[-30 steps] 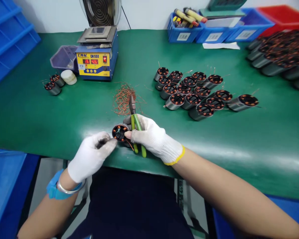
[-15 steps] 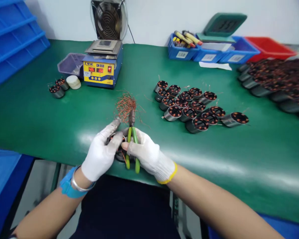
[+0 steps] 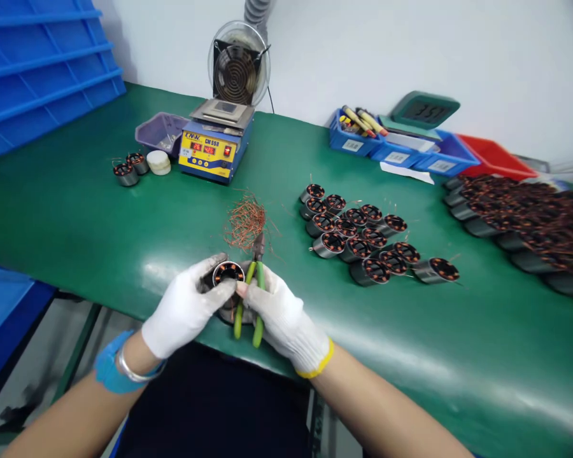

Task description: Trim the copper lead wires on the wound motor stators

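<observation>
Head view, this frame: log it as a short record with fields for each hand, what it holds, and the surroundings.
left hand: gloved left hand, closed around a wound stator at the table's near edge
right hand: gloved right hand, holding green-handled cutters, tip pointing away, beside the stator
just behind: pile of cut copper wire
right of it: cluster of stators
far side: solder pot, fan, blue bins
surface: green table

White knit gloves with a yellow cuff cover the left hand (image 3: 184, 310) and right hand (image 3: 280, 313), which meet at green-handled cutting pliers (image 3: 249, 299) and a grey metal stator wound with copper-orange wire (image 3: 228, 275), all above a glossy green bench mat (image 3: 100, 216)
</observation>
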Demonstrator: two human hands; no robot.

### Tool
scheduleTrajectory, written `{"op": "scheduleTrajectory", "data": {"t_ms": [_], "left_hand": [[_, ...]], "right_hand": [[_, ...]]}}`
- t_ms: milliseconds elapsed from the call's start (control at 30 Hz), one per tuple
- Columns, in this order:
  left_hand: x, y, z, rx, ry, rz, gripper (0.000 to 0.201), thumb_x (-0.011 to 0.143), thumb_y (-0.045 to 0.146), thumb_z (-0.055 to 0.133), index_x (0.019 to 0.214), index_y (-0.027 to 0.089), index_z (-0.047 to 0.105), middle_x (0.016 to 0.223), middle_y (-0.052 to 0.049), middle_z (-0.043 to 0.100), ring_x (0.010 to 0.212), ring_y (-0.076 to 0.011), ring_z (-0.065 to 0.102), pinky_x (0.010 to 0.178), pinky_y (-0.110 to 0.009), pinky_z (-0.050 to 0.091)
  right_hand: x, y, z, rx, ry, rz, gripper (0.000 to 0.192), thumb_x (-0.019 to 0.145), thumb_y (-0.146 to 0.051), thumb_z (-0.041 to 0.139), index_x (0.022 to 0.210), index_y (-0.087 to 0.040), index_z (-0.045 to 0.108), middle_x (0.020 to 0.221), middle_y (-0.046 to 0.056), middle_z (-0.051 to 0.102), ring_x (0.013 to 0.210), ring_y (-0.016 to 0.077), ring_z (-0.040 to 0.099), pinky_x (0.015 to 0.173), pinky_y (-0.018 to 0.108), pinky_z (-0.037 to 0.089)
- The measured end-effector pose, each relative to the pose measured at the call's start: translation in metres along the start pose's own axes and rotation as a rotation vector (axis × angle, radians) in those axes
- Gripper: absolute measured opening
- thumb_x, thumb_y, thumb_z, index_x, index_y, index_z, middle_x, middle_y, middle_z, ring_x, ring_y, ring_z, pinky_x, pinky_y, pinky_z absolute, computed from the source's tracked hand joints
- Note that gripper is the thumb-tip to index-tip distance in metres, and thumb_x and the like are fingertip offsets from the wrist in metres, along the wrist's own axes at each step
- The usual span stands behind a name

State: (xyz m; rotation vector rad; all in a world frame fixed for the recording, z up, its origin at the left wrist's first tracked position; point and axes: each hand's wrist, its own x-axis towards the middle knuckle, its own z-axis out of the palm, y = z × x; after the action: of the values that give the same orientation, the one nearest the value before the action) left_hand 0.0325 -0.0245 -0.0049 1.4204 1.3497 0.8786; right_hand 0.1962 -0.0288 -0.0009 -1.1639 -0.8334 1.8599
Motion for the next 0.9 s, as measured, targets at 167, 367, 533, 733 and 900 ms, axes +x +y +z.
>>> {"op": "scheduleTrajectory", "data": {"t_ms": [167,367,533,733,900], "left_hand": [[0.015,0.011,-0.027,0.444,-0.307,0.125,0.052,0.090,0.046,0.048,0.127,0.013,0.063,0.120,-0.014,0.068,0.109,-0.0285,0.064,0.097,-0.041,0.050],[0.029,0.007,-0.043,0.668,-0.263,0.220,0.050,0.089,0.041,0.046,0.126,0.014,0.065,0.128,-0.016,0.061,0.118,-0.0340,0.057,0.105,-0.052,0.042],[0.041,0.000,-0.044,0.072,-0.397,0.075,0.077,0.080,0.037,0.061,0.148,0.010,0.037,0.143,-0.018,0.054,0.130,-0.0317,0.052,0.108,-0.046,0.043],[0.044,-0.004,-0.038,-0.309,-0.389,-0.043,0.071,0.081,0.025,0.063,0.145,0.007,0.039,0.127,-0.021,0.066,0.118,-0.0285,0.063,0.104,-0.044,0.046],[0.044,-0.004,-0.035,-0.290,-0.357,-0.017,0.064,0.082,0.027,0.062,0.141,0.006,0.046,0.126,-0.021,0.066,0.118,-0.0285,0.063,0.105,-0.043,0.047]], "right_hand": [[-0.016,-0.031,-0.016,-0.816,0.004,0.030,0.035,0.076,-0.029,0.061,0.110,-0.023,0.057,0.085,0.000,0.065,0.073,0.0183,0.061,0.067,0.034,0.048],[-0.024,-0.047,-0.028,-1.155,0.040,-0.079,0.041,0.077,-0.024,0.056,0.118,-0.025,0.057,0.108,0.004,0.069,0.092,0.0215,0.063,0.081,0.037,0.046],[-0.031,-0.055,-0.032,-1.419,0.052,-0.046,0.056,0.075,-0.026,0.057,0.130,-0.027,0.052,0.120,0.007,0.066,0.102,0.0261,0.063,0.079,0.036,0.045],[-0.030,-0.060,-0.023,-1.844,0.029,-0.087,0.060,0.077,-0.029,0.052,0.137,-0.026,0.047,0.130,0.007,0.059,0.106,0.0294,0.061,0.068,0.032,0.041],[-0.024,-0.062,-0.022,-1.961,0.001,-0.172,0.060,0.079,-0.032,0.051,0.138,-0.023,0.046,0.123,0.007,0.059,0.099,0.0262,0.061,0.061,0.030,0.036]]}}
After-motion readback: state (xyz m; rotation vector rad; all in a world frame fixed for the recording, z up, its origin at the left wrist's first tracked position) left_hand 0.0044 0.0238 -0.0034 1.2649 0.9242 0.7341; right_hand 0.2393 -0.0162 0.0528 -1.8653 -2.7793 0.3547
